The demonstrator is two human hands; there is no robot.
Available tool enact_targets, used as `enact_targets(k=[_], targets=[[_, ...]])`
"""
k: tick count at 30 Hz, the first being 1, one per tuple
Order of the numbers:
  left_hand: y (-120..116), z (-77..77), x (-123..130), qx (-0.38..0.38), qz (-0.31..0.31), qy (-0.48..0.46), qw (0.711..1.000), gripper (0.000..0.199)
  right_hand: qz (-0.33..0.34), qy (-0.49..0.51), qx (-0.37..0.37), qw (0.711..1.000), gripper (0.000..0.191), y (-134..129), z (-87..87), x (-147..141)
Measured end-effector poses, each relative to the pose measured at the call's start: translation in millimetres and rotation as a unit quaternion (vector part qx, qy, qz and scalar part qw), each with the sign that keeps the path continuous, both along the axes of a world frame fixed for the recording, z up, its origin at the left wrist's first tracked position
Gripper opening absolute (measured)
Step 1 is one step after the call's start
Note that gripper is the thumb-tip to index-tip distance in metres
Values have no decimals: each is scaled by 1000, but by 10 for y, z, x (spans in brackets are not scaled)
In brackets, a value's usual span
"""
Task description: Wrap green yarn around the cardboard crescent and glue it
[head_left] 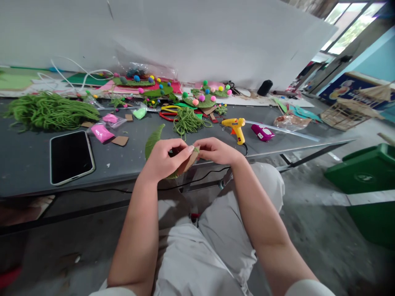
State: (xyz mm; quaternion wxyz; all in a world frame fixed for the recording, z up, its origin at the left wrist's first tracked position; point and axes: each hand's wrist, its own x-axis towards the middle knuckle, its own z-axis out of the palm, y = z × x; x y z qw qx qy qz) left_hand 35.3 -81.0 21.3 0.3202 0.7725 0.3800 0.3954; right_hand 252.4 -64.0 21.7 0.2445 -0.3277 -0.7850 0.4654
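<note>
Over the table's front edge, my left hand (pixel 168 158) is closed on a curved piece (pixel 153 139) wrapped in green yarn, with bare brown cardboard showing on its near side. My right hand (pixel 216 151) pinches the same piece at its right end, its fingertips close to my left thumb. Just behind the hands lies a loose bundle of green yarn (pixel 189 121). A yellow glue gun (pixel 236 128) rests on the table to the right of my right hand.
The grey table (pixel 123 170) holds a phone (pixel 72 157) at the left, a large green yarn pile (pixel 52 111) behind it, pink packets (pixel 101 132), and pom-pom-covered green pieces (pixel 203 101) at the back. A purple packet (pixel 262 132) lies right. A green bin (pixel 364 168) stands beyond.
</note>
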Motion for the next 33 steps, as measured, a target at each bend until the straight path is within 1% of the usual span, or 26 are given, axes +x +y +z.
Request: enact_targets(k=[3, 5, 7, 9, 11, 14, 16, 19, 23, 27, 29, 33], targets=[[-4, -13, 1, 12, -57, 88, 994, 29, 14, -42, 13, 999, 20, 40, 15, 21], [-4, -32, 21, 22, -65, 147, 987, 30, 24, -68, 3, 997, 24, 63, 60, 34], [-5, -50, 52, 29, -50, 196, 979, 29, 34, -105, 0, 994, 24, 87, 116, 38], [-7, -56, 84, 30, -29, 243, 969, 28, 32, -154, 23, 987, 22, 101, 161, 25], [-5, -50, 104, 25, -2, 286, 958, 27, 6, -195, 56, 979, 19, 91, 183, -4], [6, -31, 103, 6, 50, 324, 945, 30, -54, -203, 104, 972, 16, 12, 182, -62], [13, -15, 91, -12, 91, 317, 944, 32, -86, -182, 127, 971, 18, -67, 176, -100], [10, 17, 79, -26, 137, 276, 951, 33, -126, -147, 142, 971, 19, -172, 175, -148], [-1, 44, 90, -15, 155, 214, 964, 34, -162, -118, 157, 967, 17, -253, 187, -180], [30, -7, 87, 12, 191, 141, 971, 34, -189, -95, 174, 962, 17, -304, 203, -155], [50, -40, 77, 37, 197, 105, 974, 32, -190, -81, 162, 965, 17, -308, 196, -132], [52, -54, 68, 79, 159, 53, 983, 31, -175, -22, 101, 979, 21, -235, 122, -86]])
